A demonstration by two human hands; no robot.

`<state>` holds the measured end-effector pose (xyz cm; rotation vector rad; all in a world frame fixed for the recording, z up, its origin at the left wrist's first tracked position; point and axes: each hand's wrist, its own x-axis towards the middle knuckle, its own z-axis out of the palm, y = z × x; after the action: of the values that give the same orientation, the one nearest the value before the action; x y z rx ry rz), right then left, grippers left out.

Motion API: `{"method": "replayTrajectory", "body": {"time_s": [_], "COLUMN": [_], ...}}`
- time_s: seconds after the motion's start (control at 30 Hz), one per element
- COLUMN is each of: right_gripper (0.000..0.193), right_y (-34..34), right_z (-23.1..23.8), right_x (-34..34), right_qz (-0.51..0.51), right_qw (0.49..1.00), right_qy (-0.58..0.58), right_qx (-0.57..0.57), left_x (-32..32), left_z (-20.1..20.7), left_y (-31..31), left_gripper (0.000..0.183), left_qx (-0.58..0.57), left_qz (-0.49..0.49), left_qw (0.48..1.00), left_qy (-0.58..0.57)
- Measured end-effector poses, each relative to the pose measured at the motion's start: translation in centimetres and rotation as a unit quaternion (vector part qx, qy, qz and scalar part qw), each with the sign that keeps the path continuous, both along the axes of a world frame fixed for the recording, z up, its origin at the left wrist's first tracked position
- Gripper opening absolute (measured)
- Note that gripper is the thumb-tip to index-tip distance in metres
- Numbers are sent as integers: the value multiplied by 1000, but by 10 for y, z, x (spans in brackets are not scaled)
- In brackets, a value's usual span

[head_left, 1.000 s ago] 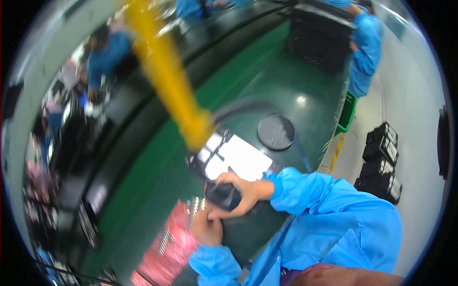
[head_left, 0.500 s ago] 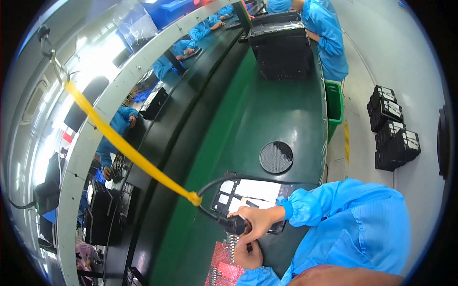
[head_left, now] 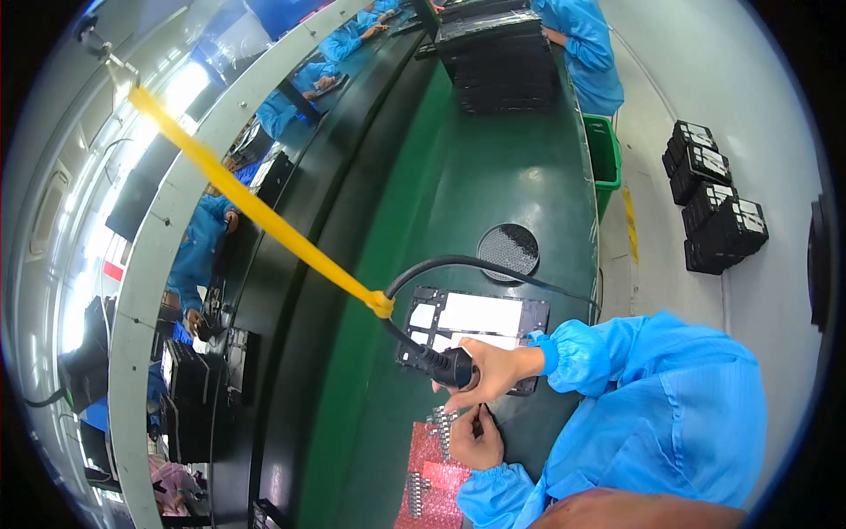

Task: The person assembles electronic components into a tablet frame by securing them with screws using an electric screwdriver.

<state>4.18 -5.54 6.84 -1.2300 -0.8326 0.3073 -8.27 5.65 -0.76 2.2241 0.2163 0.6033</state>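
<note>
My right hand (head_left: 495,370) is wrapped round a black electric screwdriver (head_left: 452,365), its cable and a yellow strap running up from the top. The tool's tip is hidden. Under that hand lies a black tablet-like housing (head_left: 538,310) with white panels, partly covered by hand and tool. Nearer the lower edge, my left hand (head_left: 477,441) is closed, fingertips together; what they hold, if anything, cannot be made out. It is beside a row of small metal parts (head_left: 443,421) on pink bubble wrap (head_left: 421,441).
A round dish (head_left: 508,251) of tiny dark parts sits beyond the housing on the green bench (head_left: 493,185). Black stacks (head_left: 498,66) stand at its far end, near a person in blue (head_left: 583,57). A green bin (head_left: 604,154) adjoins the bench; more stacks (head_left: 727,231) stand on the floor.
My right hand and the screwdriver have shifted a little right and up in the view. The housing shows more of its panels. My left hand stays closed beside the metal parts.
</note>
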Motion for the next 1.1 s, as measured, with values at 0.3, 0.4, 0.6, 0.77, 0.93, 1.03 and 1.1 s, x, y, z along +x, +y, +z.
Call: {"method": "replayTrajectory", "body": {"time_s": [0.3,0.4,0.6,0.77,0.93,1.03,1.1], "right_gripper": [32,27,31,25,24,28,28], "right_y": [-3,-12,-68,-89,-88,-92,-91], "right_z": [3,22,34,26,3,-3,-3], "right_x": [13,24,117,153,175,173,173], "right_qz": [22,86,-94,-196,-223,-238,-247], "right_qw": [998,996,978,979,973,969,968], "right_qy": [-36,-15,-169,25,-28,-63,-54], "right_qx": [36,-7,78,41,54,31,9], "left_x": [8,3,10,12,15,9,8], "left_z": [-5,1,-1,3,4,2,5], "left_y": [-4,1,-5,-2,1,-4,-5], "left_gripper": [9,9,9,11,14,14,14], "left_qx": [-10,67,9,36,31,42,50], "left_qz": [27,13,49,26,73,77,78], "left_qw": [1000,997,996,996,995,994,994], "left_qy": [12,40,80,79,61,58,62]}}
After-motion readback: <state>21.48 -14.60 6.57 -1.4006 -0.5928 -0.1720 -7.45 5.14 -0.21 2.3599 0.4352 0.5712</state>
